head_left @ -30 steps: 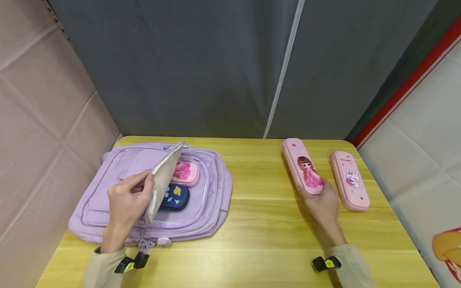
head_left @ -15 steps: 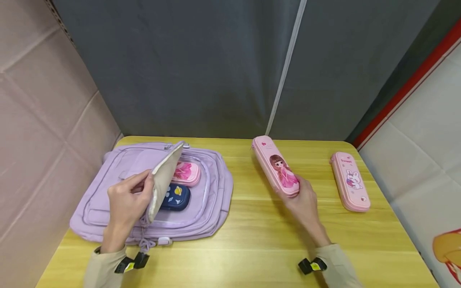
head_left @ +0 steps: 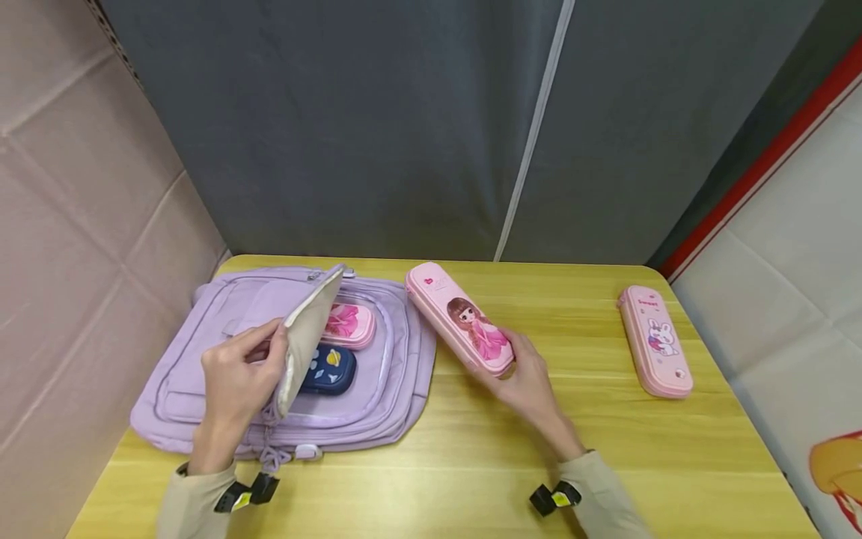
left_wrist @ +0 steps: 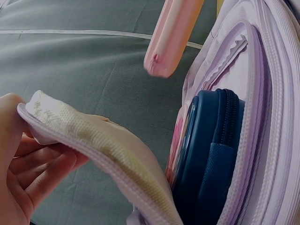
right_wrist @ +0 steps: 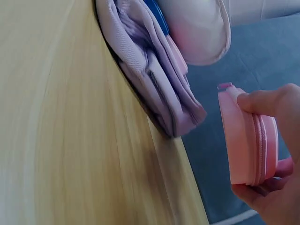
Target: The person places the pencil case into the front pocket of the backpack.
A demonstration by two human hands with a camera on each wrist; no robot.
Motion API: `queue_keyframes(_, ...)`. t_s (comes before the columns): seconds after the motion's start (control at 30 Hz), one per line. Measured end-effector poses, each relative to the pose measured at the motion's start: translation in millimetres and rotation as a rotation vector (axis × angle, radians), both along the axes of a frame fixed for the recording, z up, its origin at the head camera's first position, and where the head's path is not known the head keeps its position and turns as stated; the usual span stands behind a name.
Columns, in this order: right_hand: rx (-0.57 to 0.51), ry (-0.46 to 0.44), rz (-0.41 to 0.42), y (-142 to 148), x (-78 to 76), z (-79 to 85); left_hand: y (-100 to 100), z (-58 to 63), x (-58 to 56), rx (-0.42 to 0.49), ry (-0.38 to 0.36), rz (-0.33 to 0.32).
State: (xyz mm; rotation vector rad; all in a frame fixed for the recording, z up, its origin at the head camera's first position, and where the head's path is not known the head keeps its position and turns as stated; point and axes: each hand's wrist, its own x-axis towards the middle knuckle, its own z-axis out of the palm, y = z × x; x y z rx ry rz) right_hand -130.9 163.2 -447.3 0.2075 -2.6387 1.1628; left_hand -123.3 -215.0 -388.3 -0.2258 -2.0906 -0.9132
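Note:
A lilac backpack (head_left: pixel 195 329) lies flat on the left of the table. My left hand (head_left: pixel 241 374) pinches the edge of its front pocket flap (head_left: pixel 306 337) and holds it raised, pale lining showing. In the pocket lie a pink pencil case (head_left: pixel 350 326) and a navy pencil case (left_wrist: pixel 206 154) with a planet print, both partly hidden by the flap. My right hand (head_left: pixel 525 382) grips the near end of another pink pencil case (head_left: pixel 461 318), printed with a doll in a pink dress. That case is held above the table, its far end by the backpack's right edge.
A pink pencil case with a rabbit print (head_left: pixel 655 340) lies at the right of the wooden table (head_left: pixel 471 479). A dark grey curtain (head_left: pixel 364 135) hangs behind the table. Pale padded walls (head_left: pixel 87 224) stand on both sides.
My right hand has carried the doll-print pencil case leftward from beside the rabbit case to the backpack's edge, tilting it further left. My left hand and the flap have stayed put.

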Motion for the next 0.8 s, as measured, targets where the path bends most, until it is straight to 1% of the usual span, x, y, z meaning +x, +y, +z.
queue_keyframes(0.23,-0.035,-0.056,0.128,-22,2.3,4.4,0,0.3,0.0,-0.006,0.009,0.004)
queue_keyframes(0.43,-0.011,-0.102,0.194,-35,4.7,4.4,0,0.7,-0.1,-0.001,0.046,-0.007)
queue_keyframes(0.63,-0.023,-0.098,0.262,-43,5.8,1.4,1,1.4,0.4,-0.004,0.05,-0.005)
queue_keyframes(0.8,-0.04,-0.067,0.331,-48,4.8,-1.4,0,2.0,0.9,-0.007,0.054,-0.003)
